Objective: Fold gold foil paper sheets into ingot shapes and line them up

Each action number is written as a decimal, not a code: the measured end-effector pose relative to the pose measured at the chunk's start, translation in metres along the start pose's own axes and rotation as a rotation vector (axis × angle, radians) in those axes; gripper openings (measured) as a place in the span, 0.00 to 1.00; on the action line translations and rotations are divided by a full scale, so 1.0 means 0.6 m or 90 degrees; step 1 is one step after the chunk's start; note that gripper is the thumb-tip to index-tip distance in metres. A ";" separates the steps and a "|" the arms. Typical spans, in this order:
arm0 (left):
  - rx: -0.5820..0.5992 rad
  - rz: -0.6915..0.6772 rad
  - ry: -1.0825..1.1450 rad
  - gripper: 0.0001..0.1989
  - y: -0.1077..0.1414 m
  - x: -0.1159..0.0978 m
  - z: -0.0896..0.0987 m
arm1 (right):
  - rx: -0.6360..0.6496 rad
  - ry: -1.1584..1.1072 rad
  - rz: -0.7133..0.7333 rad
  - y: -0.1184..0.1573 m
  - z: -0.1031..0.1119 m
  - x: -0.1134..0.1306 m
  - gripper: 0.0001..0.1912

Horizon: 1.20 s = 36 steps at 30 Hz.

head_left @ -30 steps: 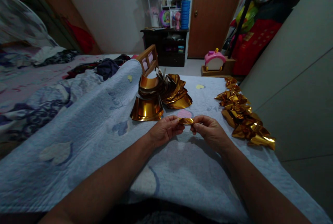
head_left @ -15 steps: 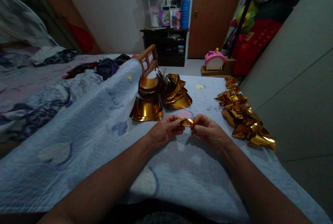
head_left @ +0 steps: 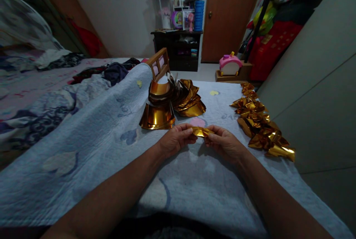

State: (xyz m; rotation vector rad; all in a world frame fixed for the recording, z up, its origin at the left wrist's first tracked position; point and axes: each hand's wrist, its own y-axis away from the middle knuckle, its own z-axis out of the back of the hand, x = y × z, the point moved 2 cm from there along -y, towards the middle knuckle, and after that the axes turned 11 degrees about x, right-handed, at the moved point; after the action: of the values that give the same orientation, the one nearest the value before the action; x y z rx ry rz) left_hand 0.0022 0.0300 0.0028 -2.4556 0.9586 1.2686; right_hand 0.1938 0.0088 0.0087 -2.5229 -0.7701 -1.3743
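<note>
Between my two hands is a small folded piece of gold foil paper (head_left: 201, 132), held just above the light blue quilt (head_left: 194, 179). My left hand (head_left: 179, 138) pinches its left end between thumb and fingers. At its right end, my right hand (head_left: 222, 139) grips it with the thumb on top. Beyond my left hand lies a fanned stack of gold foil sheets (head_left: 158, 115), with more crumpled foil sheets (head_left: 191, 100) spreading to its right. A row of folded gold foil pieces (head_left: 253, 116) runs along the right edge of the quilt.
A wooden bed rail (head_left: 160, 63) stands behind the foil stack. Bunched clothes and bedding (head_left: 94, 87) lie to the left. Farther back are a dark cabinet (head_left: 178, 48), a pink toy (head_left: 230, 64) and a wooden door (head_left: 232, 16). A pale panel (head_left: 314, 94) borders the right side.
My right thumb and fingers have shifted slightly on the foil's right end, and more of the piece's gold face now shows. My left hand stays almost still.
</note>
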 end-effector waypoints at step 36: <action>-0.027 -0.009 0.011 0.19 -0.005 0.004 0.007 | 0.032 0.012 0.008 -0.002 0.013 -0.007 0.15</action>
State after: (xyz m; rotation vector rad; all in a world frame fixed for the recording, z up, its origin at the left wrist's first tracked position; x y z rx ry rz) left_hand 0.0026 0.0332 -0.0017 -2.5055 0.9256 1.2784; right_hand 0.1972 0.0115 0.0008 -2.4680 -0.7750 -1.3562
